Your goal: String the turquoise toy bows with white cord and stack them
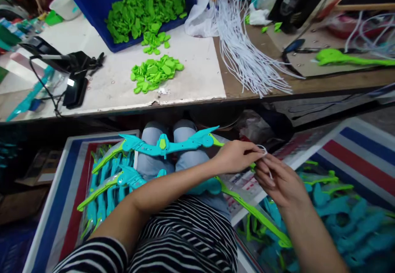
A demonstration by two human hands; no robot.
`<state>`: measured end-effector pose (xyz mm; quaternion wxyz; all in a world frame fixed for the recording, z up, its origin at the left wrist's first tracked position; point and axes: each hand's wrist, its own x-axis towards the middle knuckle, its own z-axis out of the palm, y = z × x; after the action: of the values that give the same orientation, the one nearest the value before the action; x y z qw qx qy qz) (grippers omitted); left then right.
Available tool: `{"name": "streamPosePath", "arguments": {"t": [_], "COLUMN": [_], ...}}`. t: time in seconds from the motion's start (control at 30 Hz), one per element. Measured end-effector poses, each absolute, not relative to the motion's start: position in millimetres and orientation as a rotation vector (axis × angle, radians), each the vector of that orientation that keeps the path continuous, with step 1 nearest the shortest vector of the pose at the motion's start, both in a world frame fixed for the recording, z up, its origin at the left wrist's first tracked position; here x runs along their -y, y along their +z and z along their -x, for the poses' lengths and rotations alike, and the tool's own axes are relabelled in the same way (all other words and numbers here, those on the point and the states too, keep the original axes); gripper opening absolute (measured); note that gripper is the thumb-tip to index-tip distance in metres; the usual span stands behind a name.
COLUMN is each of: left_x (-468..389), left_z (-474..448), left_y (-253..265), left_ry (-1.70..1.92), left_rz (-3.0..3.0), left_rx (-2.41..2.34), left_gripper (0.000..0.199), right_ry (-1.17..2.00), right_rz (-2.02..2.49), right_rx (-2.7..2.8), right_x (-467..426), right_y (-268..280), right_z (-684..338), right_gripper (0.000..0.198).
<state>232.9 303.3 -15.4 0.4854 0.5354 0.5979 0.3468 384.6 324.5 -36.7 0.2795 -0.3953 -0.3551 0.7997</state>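
Observation:
A turquoise toy bow (185, 144) with green limbs lies across the lap, its right limb running under my left hand (237, 156). My left hand's fingers are closed on a thin white cord (263, 148), which loops up above the fingertips. Close against it, my right hand (279, 178) pinches the same cord, and a short end hangs by its fingers. A bit of green shows between the hands; the limb's tip is mostly hidden. Nearer the body lies a second toy bow (132, 177), partly covered by my left forearm.
On the bench, a blue bin (106, 38) holds green parts, with a pile of green pieces (156, 73) before it. White cords (243, 50) hang toward the bench edge. Striped boxes with bows stand on the left (51, 190) and right (364, 157). A phone (75, 92) lies left.

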Motion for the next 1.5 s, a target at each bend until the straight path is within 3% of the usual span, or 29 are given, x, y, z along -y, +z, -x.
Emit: {"name": "streamPosePath", "arguments": {"t": [0.2, 0.33, 0.43, 0.53, 0.7, 0.93, 1.5], "left_x": [-304, -306, -299, -289, -290, -320, -335], "left_z": [-224, -228, -238, -251, -276, -280, -268], "left_y": [-3, -3, -8, -16, -38, -57, -64], "left_ry": [0.68, 0.645, 0.623, 0.581, 0.686, 0.922, 0.894], "left_rz": [-1.382, -1.235, -0.933, -0.456, 0.027, 0.089, 0.033], "left_rx": [-1.407, -1.4, -1.365, -1.289, -1.302, -1.323, -1.3], "left_gripper": [0.016, 0.015, 0.021, 0.014, 0.01, 0.013, 0.015], "right_ry": [2.051, 1.975, 1.746, 1.52, 1.371, 1.264, 1.194], "right_rz": [1.133, 1.194, 1.239, 1.288, 1.399, 1.421, 1.422], "right_rx": [0.861, 0.964, 1.087, 1.171, 1.287, 1.382, 1.543], "right_x": [-313, -316, -319, -317, -307, -322, -357], "right_y": [-29, -32, -36, -43, -58, -75, -84], "right_z": [-383, -387, -402, -424, -442, -421, -404], "right_gripper": [0.04, 0.044, 0.042, 0.038, 0.037, 0.036, 0.028]}}
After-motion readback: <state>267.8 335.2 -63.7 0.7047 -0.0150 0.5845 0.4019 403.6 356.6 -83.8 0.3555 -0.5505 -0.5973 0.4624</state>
